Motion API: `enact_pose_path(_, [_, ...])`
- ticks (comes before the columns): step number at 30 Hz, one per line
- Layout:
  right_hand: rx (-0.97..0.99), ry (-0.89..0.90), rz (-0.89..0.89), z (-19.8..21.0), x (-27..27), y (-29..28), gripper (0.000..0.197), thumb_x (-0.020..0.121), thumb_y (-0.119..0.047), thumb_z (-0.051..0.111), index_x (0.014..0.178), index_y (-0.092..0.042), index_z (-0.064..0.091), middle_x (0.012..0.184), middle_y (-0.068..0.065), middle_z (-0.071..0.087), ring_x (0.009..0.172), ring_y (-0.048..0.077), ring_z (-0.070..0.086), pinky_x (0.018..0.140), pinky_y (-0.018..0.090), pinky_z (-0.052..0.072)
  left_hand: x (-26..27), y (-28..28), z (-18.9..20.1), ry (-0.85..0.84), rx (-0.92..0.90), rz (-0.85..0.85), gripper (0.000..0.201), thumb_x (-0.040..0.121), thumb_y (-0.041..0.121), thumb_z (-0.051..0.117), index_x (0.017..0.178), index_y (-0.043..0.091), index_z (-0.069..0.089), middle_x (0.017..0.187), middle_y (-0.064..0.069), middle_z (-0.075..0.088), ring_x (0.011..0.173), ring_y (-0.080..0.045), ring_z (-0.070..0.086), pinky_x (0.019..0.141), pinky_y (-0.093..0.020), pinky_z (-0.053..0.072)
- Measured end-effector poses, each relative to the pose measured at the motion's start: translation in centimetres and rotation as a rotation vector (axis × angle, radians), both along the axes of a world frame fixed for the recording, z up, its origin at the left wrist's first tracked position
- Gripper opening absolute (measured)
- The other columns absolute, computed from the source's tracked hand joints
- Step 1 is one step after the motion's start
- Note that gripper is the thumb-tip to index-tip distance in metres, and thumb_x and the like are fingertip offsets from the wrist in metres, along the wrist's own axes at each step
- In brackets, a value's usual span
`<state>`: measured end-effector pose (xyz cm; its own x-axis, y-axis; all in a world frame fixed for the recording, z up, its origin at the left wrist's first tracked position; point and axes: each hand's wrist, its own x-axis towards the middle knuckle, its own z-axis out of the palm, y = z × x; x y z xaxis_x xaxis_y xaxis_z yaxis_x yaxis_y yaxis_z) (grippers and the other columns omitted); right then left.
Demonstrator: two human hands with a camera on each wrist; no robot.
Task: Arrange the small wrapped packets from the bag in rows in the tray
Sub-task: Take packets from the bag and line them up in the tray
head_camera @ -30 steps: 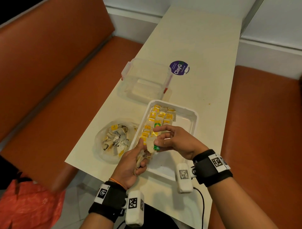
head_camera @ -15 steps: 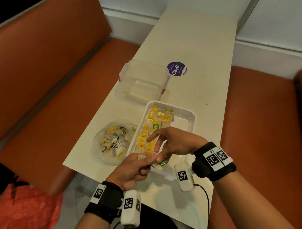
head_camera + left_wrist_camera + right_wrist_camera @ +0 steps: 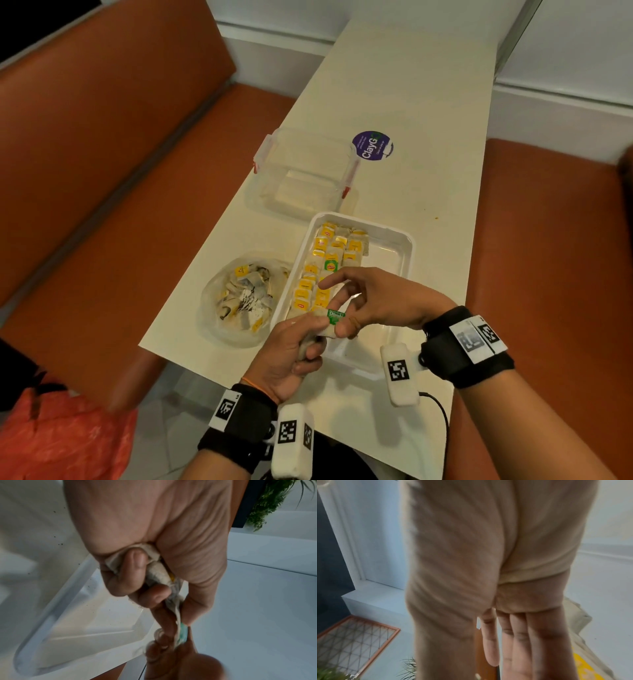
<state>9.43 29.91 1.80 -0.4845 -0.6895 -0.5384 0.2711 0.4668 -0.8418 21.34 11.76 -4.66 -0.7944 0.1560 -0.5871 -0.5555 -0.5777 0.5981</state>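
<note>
I count two hands over the worktop (image 3: 404,85): my left hand (image 3: 287,356) and my right hand (image 3: 380,301). One white tray (image 3: 394,240) sits there, with one clear plastic bag (image 3: 212,308) beside it, one clear lidded box (image 3: 305,171) behind it, and one round purple sticker (image 3: 372,145). In the tray I make out two rows of packets (image 3: 320,245), mostly yellow-labelled, too closely packed for a sure number, plus one green-labelled packet (image 3: 331,265) among them. One more green-tagged packet (image 3: 335,316) is up between my hands. The bag's loose packets I cannot number.
</note>
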Motion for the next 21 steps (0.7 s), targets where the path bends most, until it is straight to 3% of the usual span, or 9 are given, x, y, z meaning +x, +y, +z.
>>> enact_pose_path(3, [-0.006,-0.012,0.0,-0.4,0.7,0.4,0.066,0.072,-0.01,0.095,0.129,-0.021,0.063,0.096,0.011,0.075,0.078,0.027,0.072,0.078,0.043,0.062,-0.1,0.0,-0.2,-0.01,0.003,0.112,0.037,0.072,0.025,0.085,0.1,0.009,0.066,0.084,-0.006,0.055,0.048,-0.007,0.04,0.034,-0.017,0.023])
enact_pose_path(8, [0.024,0.12,-0.121,-0.5,1.0,0.8,0.03,0.081,-0.015,0.089,0.107,-0.008,0.075,0.085,0.016,0.078,0.072,0.022,0.073,0.074,0.038,0.064,0.0,-0.6,-0.6,-0.016,0.031,0.193,0.036,0.088,0.021,0.079,0.119,0.009,0.064,0.086,-0.002,0.057,0.051,-0.006,0.042,0.034,-0.017,0.023])
enact_pose_path(12, [0.016,0.252,-0.272,-0.8,1.0,0.7,0.013,0.082,-0.019,0.087,0.091,-0.011,0.082,0.079,0.012,0.078,0.069,0.016,0.072,0.071,0.031,0.063,0.3,-0.6,-0.4,-0.025,0.037,0.199,0.023,0.092,0.02,0.073,0.111,0.014,0.063,0.083,0.001,0.059,0.052,-0.006,0.042,0.035,-0.016,0.022])
enact_pose_path(18, [-0.048,0.237,-0.301,-1.3,2.1,-0.6,0.011,0.084,-0.023,0.085,0.095,-0.021,0.085,0.093,-0.005,0.08,0.078,0.006,0.069,0.074,0.022,0.059,0.4,-0.3,-0.4,0.01,0.052,0.232,0.012,0.097,0.023,0.069,0.106,0.019,0.063,0.1,-0.005,0.062,0.052,-0.006,0.04,0.035,-0.016,0.023])
enact_pose_path(21, [-0.105,0.169,-0.396,-2.1,2.8,-1.4,0.021,0.076,-0.021,0.09,0.096,-0.015,0.085,0.104,-0.005,0.08,0.093,0.014,0.075,0.076,0.026,0.061,0.1,-0.2,-0.7,0.038,0.052,0.219,0.017,0.1,0.025,0.068,0.111,0.018,0.058,0.11,-0.011,0.054,0.052,-0.005,0.039,0.035,-0.016,0.024])
